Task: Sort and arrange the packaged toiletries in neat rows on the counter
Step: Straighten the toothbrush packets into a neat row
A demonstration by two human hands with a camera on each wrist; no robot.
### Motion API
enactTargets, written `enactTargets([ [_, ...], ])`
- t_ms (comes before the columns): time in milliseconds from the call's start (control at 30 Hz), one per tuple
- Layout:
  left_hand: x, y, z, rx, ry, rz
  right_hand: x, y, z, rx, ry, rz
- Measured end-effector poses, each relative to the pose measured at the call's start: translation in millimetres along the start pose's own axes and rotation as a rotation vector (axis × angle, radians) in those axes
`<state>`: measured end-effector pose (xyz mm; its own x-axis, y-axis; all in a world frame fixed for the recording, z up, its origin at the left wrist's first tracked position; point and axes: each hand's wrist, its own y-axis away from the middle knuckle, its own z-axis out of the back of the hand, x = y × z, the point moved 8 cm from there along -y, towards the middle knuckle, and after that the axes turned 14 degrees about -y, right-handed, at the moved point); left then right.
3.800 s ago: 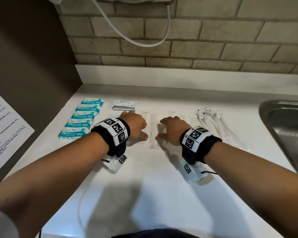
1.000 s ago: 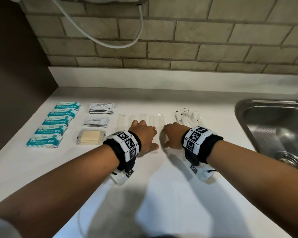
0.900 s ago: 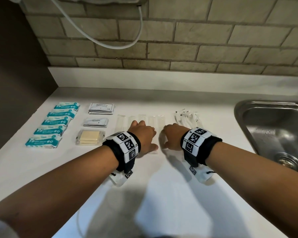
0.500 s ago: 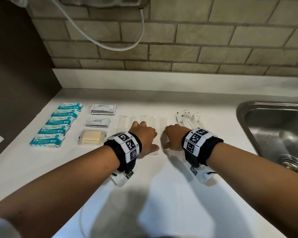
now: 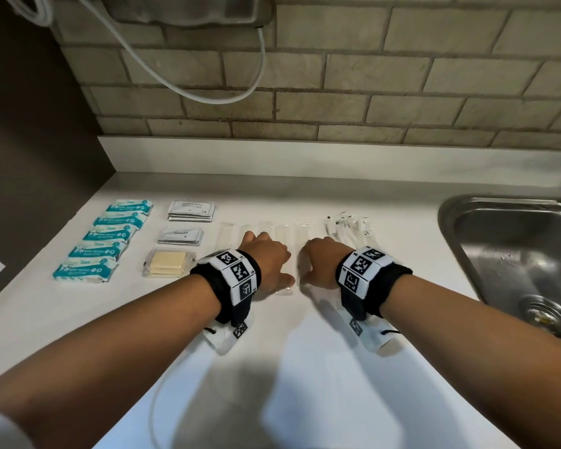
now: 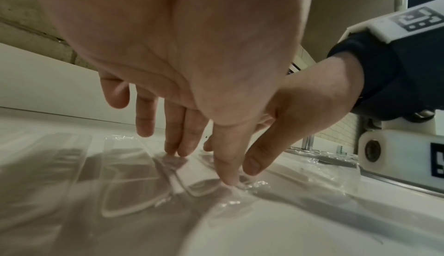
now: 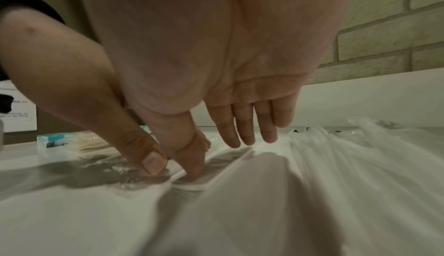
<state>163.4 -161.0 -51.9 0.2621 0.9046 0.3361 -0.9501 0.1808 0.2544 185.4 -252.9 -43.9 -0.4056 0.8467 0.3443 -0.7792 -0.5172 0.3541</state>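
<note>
Several long clear-wrapped packets [image 5: 284, 236] lie side by side in a row at mid-counter. My left hand [image 5: 266, 257] rests on the left ones with straight fingers [image 6: 182, 142], its thumb tip pressing a wrapper end [image 6: 240, 190]. My right hand [image 5: 318, 262] lies just beside it, thumb down on a packet [image 7: 211, 178], fingers [image 7: 242, 133] straight and slightly raised. The two thumbs almost touch. Teal packs [image 5: 110, 234] form a column at far left. Next to them lie shampoo sachets [image 5: 191, 210], toothpaste sachets [image 5: 180, 236] and a yellow soap [image 5: 169, 267].
A loose bundle of clear-wrapped items [image 5: 348, 230] lies right of my right hand. A steel sink [image 5: 512, 254] takes the right end of the counter [image 5: 305, 367]. A brick wall with a hanging white cable [image 5: 208, 92] runs behind. A brown wall closes the left side.
Both hands stay pressed on the clear packets in the same spot. Only the head view has shifted a little.
</note>
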Motion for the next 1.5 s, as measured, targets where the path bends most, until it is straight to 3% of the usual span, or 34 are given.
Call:
enactTargets([
  [133,1.1,-3.7,15.0,-0.106,0.101,0.045,-17.8,12.9,22.8,-0.125,-0.012,-0.020],
  [233,-2.9,-10.3,37.2,-0.178,0.299,0.114,-51.9,28.1,47.5,-0.216,0.036,-0.139],
  [433,-40.1,-29.5,55.6,-0.087,0.367,0.157,-107.9,46.5,51.9,-0.177,-0.019,-0.363],
  [667,-63.2,-54.8,48.2,-0.008,0.581,0.302,-113.0,42.6,42.8,-0.173,-0.170,-0.308],
  [900,-69.5,-58.4,46.6,0.058,0.610,0.359,-130.3,44.3,38.7,-0.126,-0.303,-0.291],
  [1233,-53.8,-43.7,48.0,-0.025,0.837,0.403,-148.8,46.3,63.3,-0.195,-0.383,-0.210],
  [1367,-34.9,-43.7,45.3,-0.062,0.793,0.486,-162.8,47.1,73.2,-0.244,-0.359,-0.249],
  [1500,-36.0,-48.7,36.4,0.019,0.686,0.478,-175.1,48.8,80.2,-0.277,-0.268,-0.307],
])
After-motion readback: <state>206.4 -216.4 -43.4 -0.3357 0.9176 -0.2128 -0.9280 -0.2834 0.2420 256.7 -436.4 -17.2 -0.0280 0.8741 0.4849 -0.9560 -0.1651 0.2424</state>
